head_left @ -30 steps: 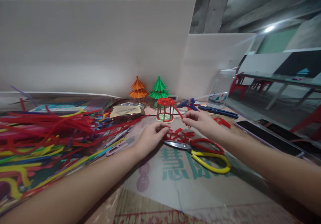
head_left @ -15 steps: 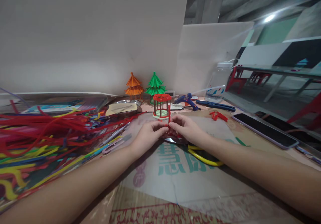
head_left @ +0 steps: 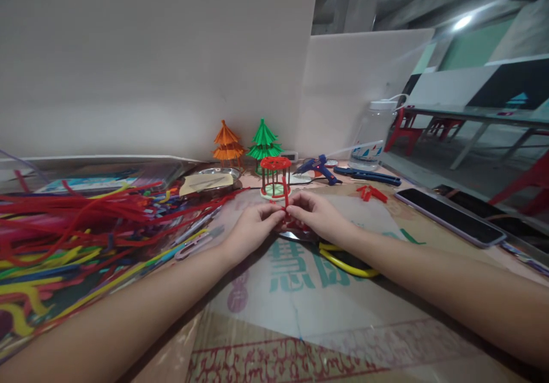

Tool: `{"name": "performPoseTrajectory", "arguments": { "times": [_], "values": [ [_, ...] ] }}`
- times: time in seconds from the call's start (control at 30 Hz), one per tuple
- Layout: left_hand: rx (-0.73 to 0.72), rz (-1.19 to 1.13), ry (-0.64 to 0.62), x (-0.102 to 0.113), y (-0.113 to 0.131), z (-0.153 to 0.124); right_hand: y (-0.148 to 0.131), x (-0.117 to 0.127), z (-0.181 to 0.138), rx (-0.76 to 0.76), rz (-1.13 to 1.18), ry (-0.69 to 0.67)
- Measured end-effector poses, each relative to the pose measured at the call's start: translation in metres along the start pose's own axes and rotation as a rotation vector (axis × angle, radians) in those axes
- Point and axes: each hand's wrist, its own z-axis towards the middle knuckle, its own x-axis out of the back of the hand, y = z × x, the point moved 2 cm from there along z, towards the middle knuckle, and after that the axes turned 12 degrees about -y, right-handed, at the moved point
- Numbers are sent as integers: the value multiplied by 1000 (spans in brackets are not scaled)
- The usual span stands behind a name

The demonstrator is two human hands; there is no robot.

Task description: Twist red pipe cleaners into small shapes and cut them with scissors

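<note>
Basically, R hand (head_left: pixel 317 214) pinched an upright red pipe cleaner (head_left: pixel 285 191); L hand (head_left: pixel 257 223) met it low down, couldn't tell if gripping. Red-topped pavilion frame (head_left: pixel 275 163) stood just beyond @ 12 o'clock, glue gun (head_left: pixel 321 166) farther @ 1, yellow-handled scissors (head_left: pixel 349 270) @ 4, partly hidden.

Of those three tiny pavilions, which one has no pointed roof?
The red pavilion, standing in front: its top is roughly flat, whereas the orange pavilion and the green pavilion behind it both rise to peaks.
</note>
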Motion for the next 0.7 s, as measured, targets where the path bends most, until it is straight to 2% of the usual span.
{"name": "performPoseTrajectory", "arguments": {
  "times": [0.23,0.53,0.7],
  "values": [
    [-14,-78,33,5,-10,4,-3,-2,0,-36,134,-6],
    [-17,13,-11,4,-9,1,-5,2,0,-96,171,-39],
    [-21,79,-17,4,-8,0,-6,1,-1,-81,160,-36]
  ]
}}
